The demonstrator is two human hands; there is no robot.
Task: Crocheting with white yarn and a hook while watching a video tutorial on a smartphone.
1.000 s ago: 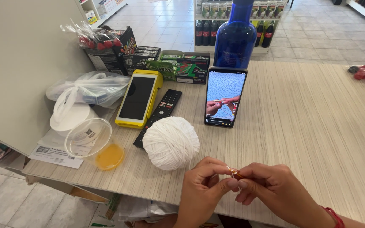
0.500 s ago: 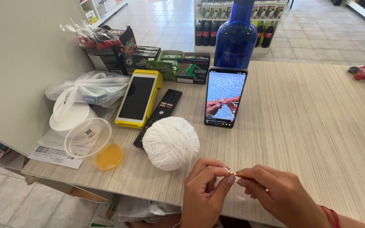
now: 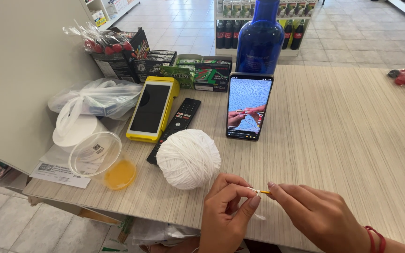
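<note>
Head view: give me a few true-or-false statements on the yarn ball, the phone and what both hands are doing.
1. The white yarn ball lies on the counter just beyond the left hand. True.
2. The phone lies flat with a dark screen. False: it stands propped against the blue bottle, its screen lit with a picture of hands working thread.
3. The right hand holds a thin orange-tipped hook with white yarn at its tip. True.
4. The left hand rests on the remote control. False: it pinches the white yarn strand at the hook; the remote lies apart, between the yellow card terminal and the ball.
5. The clear plastic cup stands upright. False: it lies on its side.
</note>
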